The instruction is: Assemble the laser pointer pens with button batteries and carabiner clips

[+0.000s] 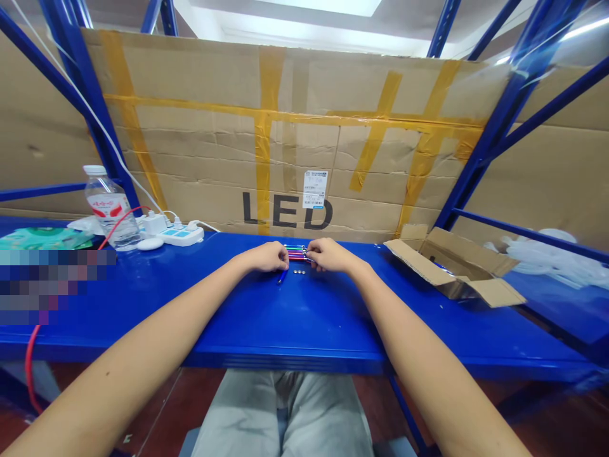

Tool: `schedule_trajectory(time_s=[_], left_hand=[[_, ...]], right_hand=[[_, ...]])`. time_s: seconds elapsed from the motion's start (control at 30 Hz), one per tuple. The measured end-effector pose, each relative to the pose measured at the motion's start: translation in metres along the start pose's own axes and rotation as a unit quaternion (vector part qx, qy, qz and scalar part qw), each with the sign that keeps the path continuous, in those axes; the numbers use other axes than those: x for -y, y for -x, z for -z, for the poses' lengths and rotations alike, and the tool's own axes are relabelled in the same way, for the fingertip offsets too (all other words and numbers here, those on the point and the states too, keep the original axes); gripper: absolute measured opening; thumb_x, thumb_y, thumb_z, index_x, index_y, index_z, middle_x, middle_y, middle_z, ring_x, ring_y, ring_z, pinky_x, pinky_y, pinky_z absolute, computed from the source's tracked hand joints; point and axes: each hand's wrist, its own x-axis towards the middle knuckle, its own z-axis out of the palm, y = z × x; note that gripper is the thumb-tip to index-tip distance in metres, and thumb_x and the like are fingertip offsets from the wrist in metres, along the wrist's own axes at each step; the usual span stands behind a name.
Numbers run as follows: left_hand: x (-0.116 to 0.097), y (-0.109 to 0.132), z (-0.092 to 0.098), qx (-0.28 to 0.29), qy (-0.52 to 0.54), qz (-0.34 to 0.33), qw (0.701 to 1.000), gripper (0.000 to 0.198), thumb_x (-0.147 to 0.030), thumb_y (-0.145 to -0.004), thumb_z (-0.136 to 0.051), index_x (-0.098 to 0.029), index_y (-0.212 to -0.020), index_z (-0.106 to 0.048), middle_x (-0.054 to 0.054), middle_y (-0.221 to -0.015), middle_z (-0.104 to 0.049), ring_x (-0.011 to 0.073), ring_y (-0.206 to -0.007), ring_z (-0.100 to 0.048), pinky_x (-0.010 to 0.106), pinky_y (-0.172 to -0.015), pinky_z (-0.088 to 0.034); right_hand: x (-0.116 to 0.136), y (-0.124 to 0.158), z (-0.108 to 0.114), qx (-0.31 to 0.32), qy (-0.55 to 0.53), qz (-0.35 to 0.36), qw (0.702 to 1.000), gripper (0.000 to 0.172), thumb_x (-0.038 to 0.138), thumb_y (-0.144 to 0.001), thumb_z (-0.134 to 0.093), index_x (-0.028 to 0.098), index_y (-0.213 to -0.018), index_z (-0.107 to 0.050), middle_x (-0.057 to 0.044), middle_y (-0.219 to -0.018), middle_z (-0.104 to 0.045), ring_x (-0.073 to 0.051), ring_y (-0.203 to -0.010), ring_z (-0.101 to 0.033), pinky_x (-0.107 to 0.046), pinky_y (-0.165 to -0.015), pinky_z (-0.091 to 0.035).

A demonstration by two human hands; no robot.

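My left hand point(271, 256) is closed, its fingertips down at the upper end of a dark blue pen-shaped tube point(282, 277) that slants on the table. Opposite it, my right hand point(327, 255) has its thumb and fingers pinched together near the silver ends of the coloured pens; what it grips is too small to make out. Between both hands lies a row of slim coloured pens point(295, 253), side by side, in blue, green, pink and red. Several tiny round silver pieces point(299, 272) sit in a line just in front of the row.
The blue table point(285, 324) has an open cardboard box point(451, 266) at right. At left stand a water bottle point(110, 209), a white power strip point(181, 235) and a green packet point(45, 238). A red cable point(31, 362) hangs over the edge. A large taped cardboard sheet point(204, 146) closes off the back.
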Motion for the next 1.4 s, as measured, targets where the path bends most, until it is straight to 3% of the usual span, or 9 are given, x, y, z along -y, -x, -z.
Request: schedule_trajectory(time_s=[0.23,0.6,1.27,1.4], left_hand=[[0.000,0.003,0.004,0.018,0.018,0.008,1.000,0.020,-0.024,-0.071,-0.062,-0.014,-0.086,-0.070,0.001,-0.063,-0.063,0.0133,-0.058,-0.055,0.025,-0.059,-0.040],[-0.001,-0.002,-0.006,0.024,0.054,-0.004,0.998,0.017,-0.025,-0.070,-0.062,-0.014,-0.080,-0.071,0.002,-0.063,-0.064,0.0126,-0.058,-0.056,0.023,-0.056,-0.041],[-0.007,0.007,0.003,0.065,0.042,0.010,0.997,0.019,-0.028,-0.068,-0.060,-0.014,-0.078,-0.069,0.003,-0.064,-0.064,0.0151,-0.060,-0.057,0.025,-0.056,-0.042],[-0.005,0.005,0.004,0.029,0.028,-0.008,0.999,0.021,-0.027,-0.069,-0.060,-0.014,-0.081,-0.071,0.003,-0.069,-0.067,0.0152,-0.065,-0.059,0.025,-0.060,-0.043]], right_hand=[[0.001,0.000,0.000,0.002,-0.005,0.000,1.000,0.018,0.025,-0.093,-0.053,0.017,-0.076,-0.054,-0.004,-0.070,-0.068,-0.012,-0.055,-0.061,-0.020,-0.050,-0.046],[0.002,0.000,-0.001,0.002,0.003,-0.002,1.000,0.016,0.022,-0.092,-0.052,0.017,-0.077,-0.055,-0.003,-0.067,-0.067,-0.012,-0.056,-0.061,-0.019,-0.050,-0.045],[0.006,0.002,0.000,0.003,0.015,-0.003,1.000,0.017,0.021,-0.092,-0.050,0.017,-0.075,-0.054,-0.003,-0.067,-0.066,-0.012,-0.056,-0.061,-0.019,-0.049,-0.044],[0.007,0.003,0.000,-0.004,0.017,0.008,1.000,0.017,0.020,-0.091,-0.050,0.017,-0.075,-0.055,-0.003,-0.068,-0.066,-0.011,-0.056,-0.061,-0.019,-0.049,-0.043]])
